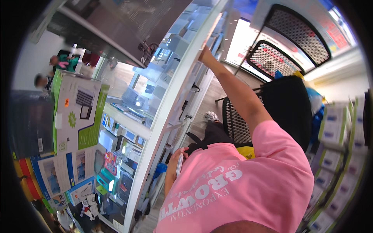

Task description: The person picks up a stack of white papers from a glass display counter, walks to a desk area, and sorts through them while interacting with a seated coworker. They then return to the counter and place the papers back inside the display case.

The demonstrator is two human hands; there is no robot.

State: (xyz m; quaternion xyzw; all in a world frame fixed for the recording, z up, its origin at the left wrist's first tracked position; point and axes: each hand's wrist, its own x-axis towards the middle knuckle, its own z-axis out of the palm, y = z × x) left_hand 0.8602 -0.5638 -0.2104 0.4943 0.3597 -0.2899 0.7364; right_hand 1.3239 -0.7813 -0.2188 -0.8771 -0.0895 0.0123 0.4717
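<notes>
At my waist, my left hand (173,162) is closed round a thin, flat white thing (179,164) with a smooth edge. It may be a phone, but I cannot make out its kind. My right arm stretches forward, and my right hand (204,55) rests at the white frame (186,68) of a glass display cabinet. The fingers of that hand are hidden or blurred at the frame's edge. Behind the glass stand several small boxes and white containers (175,42).
Large cartons, one of them green and white (77,112), stand to the left of the cabinet. A chair with a woven seat (235,120) and a black cloth (289,110) is at my right. Stacked white and green boxes (334,124) line the right side.
</notes>
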